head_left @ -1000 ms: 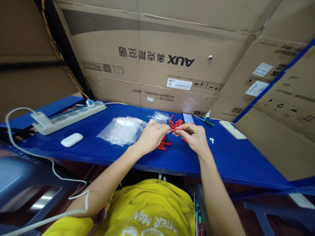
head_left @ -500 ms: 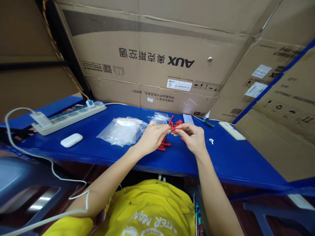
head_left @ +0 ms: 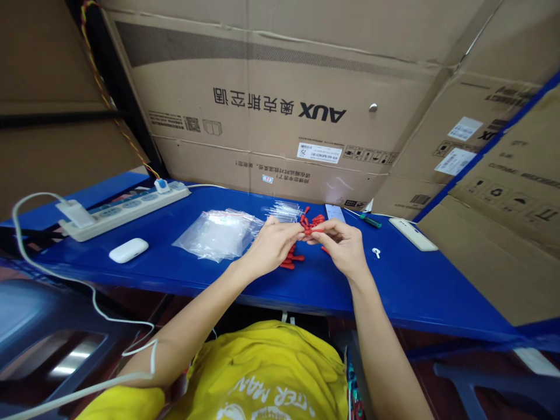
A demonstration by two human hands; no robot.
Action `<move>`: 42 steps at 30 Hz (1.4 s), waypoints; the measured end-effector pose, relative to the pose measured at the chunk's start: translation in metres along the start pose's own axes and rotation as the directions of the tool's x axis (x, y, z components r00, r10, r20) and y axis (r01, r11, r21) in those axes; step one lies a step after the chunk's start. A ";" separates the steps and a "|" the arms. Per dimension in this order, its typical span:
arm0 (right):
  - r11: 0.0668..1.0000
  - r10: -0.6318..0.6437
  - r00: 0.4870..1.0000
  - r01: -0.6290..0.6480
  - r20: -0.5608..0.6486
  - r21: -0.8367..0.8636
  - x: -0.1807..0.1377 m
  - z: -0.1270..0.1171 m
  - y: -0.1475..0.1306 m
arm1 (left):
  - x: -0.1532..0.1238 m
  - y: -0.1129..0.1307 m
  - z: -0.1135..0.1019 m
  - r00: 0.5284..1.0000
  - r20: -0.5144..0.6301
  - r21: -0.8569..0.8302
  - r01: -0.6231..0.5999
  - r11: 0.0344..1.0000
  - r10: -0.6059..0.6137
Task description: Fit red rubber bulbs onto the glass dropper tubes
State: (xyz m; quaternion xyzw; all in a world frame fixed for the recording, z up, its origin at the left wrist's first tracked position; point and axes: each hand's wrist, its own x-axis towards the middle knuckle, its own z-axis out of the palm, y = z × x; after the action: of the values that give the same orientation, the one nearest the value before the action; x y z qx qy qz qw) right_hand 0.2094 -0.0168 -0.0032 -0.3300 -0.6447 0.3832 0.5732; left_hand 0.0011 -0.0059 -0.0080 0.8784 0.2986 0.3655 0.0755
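Above the middle of the blue table, my left hand [head_left: 272,245] and my right hand [head_left: 343,242] meet with their fingertips pinched together. Between them is a small red handle-shaped piece [head_left: 313,231], partly covered by the fingers. Similar red pieces [head_left: 292,258] lie on the table below the hands, and more [head_left: 318,220] lie just behind them. A bundle of thin, shiny rods [head_left: 284,211] rests behind my left hand. To its left, clear plastic bags [head_left: 219,233] are stacked flat.
A white power strip [head_left: 131,207] and a white earbud case [head_left: 128,250] are on the left. On the right are a green-handled screwdriver [head_left: 370,220], a pale phone [head_left: 412,234] and one earbud [head_left: 375,252]. Cardboard [head_left: 262,134] walls the back.
Both hands stay nearly in place, still pinching the red piece. The right fingers have shifted very slightly, and the view has moved a little.
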 end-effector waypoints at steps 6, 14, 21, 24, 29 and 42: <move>0.999 0.037 0.999 -0.037 0.021 0.001 0.001 -0.001 0.005 | -0.001 -0.001 -0.001 0.999 0.023 -0.031 0.031 0.999 -0.030; 0.999 0.043 0.999 -0.043 0.005 0.011 0.007 0.016 0.008 | 0.000 0.007 0.005 0.950 0.142 -0.664 0.300 0.685 -0.279; 0.997 -0.012 0.998 0.008 -0.067 -0.071 0.009 0.024 0.011 | 0.001 0.010 0.006 0.953 0.182 -0.713 0.299 0.634 -0.244; 1.000 -0.003 0.999 0.003 -0.044 -0.011 0.008 0.029 0.011 | 0.001 0.008 0.002 0.957 0.147 -0.613 0.288 0.736 -0.252; 0.995 -0.019 0.998 0.012 -0.068 -0.097 0.005 0.030 0.008 | 0.003 0.007 -0.004 0.916 -0.152 -0.424 0.278 0.862 -0.371; 0.888 -0.067 0.991 0.113 0.118 -0.446 0.000 0.036 0.003 | 0.006 -0.007 -0.019 0.861 -0.162 -0.608 0.298 0.736 -0.482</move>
State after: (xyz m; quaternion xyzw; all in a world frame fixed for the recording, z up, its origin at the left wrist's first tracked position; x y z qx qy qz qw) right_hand 0.1738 -0.0197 -0.0077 -0.4045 -0.7583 0.2120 0.4652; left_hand -0.0117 0.0018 0.0064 0.6640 0.3645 0.5449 0.3594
